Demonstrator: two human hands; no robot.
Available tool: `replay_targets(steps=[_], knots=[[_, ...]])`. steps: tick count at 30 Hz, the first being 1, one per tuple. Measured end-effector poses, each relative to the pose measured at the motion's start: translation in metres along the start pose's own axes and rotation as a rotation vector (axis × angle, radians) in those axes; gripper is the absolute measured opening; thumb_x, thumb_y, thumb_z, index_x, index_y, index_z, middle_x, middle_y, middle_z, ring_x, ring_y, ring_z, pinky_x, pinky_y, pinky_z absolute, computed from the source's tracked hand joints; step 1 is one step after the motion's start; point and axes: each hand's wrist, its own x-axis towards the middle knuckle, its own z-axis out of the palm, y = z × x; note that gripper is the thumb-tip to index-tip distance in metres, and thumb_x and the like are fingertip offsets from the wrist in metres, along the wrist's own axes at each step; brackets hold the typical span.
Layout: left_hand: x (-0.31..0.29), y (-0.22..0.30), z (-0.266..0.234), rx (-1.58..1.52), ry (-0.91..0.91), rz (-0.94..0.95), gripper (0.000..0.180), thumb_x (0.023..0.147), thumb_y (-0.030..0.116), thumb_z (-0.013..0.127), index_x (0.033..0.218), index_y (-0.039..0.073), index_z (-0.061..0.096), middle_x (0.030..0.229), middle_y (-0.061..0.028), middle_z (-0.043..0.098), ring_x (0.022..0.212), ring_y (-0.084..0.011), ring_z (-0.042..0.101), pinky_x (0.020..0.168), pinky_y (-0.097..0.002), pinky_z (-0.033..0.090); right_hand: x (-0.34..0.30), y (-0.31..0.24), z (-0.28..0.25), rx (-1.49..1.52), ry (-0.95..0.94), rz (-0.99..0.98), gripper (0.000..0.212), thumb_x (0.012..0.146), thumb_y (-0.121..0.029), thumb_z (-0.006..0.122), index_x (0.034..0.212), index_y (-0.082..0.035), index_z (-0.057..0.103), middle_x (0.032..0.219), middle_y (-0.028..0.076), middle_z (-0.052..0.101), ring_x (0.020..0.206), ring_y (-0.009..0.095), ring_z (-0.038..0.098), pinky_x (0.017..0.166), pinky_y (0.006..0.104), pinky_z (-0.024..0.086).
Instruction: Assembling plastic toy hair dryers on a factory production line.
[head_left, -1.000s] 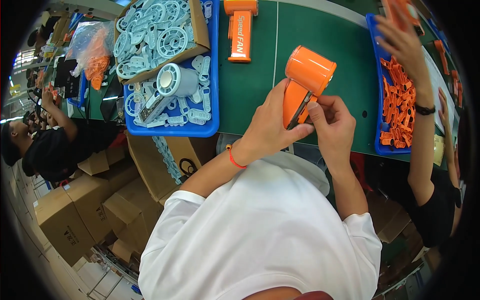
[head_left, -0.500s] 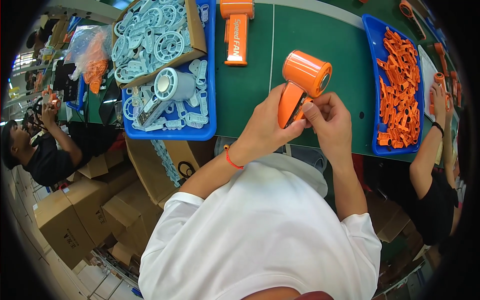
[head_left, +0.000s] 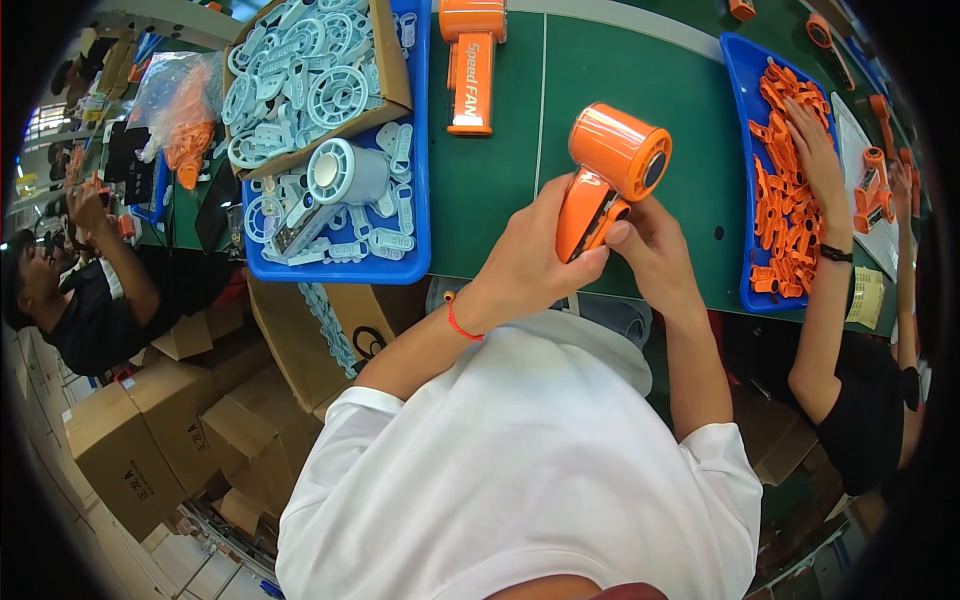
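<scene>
An orange handheld fan is tilted over the near edge of the green table. My left hand is closed around its handle, with the thumb across the lower end. A dark slot with fittings inside runs along the handle's right side, and a small round orange piece sits at its upper end. My right hand is closed against that side, its thumb just below the round piece and its other fingers partly hidden behind the fan. Another orange handheld fan lies farther back on the table.
At left, a blue tray holds a cardboard box of pale blue parts and a pale blue fan. A blue tray of orange parts stands at right, with a co-worker's hand in it. Cardboard boxes stand at lower left.
The fan has turned slightly in my left hand, and my right thumb has slid lower beside the handle. The co-worker at right has moved a hand into the tray of orange parts.
</scene>
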Motion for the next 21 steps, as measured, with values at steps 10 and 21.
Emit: replay_targets(steps=[10,21], knots=[[-0.003,0.000,0.000,0.008,-0.009,0.072,0.056,0.073,0.018,0.064,0.119,-0.005,0.041,0.089,-0.0138,0.056,0.077,-0.0206,0.058,0.071,-0.0314,0.047,0.012,0.000,0.006,0.310,-0.027,-0.076,0.081,0.070,-0.049,0.072,0.126,0.002,0.042,0.121,0.014,0.053,0.110,0.022,0.054,0.091,0.0357,0.047],[0.009,-0.002,0.001,0.124,0.031,0.243,0.068,0.071,0.015,0.067,0.128,-0.002,0.034,0.106,-0.0190,0.052,0.097,-0.0313,0.053,0.087,-0.0355,0.042,0.022,-0.007,0.022,0.100,-0.043,-0.171,0.074,0.076,-0.037,0.071,0.131,0.000,0.037,0.128,0.015,0.048,0.116,0.024,0.049,0.099,0.0381,0.038]])
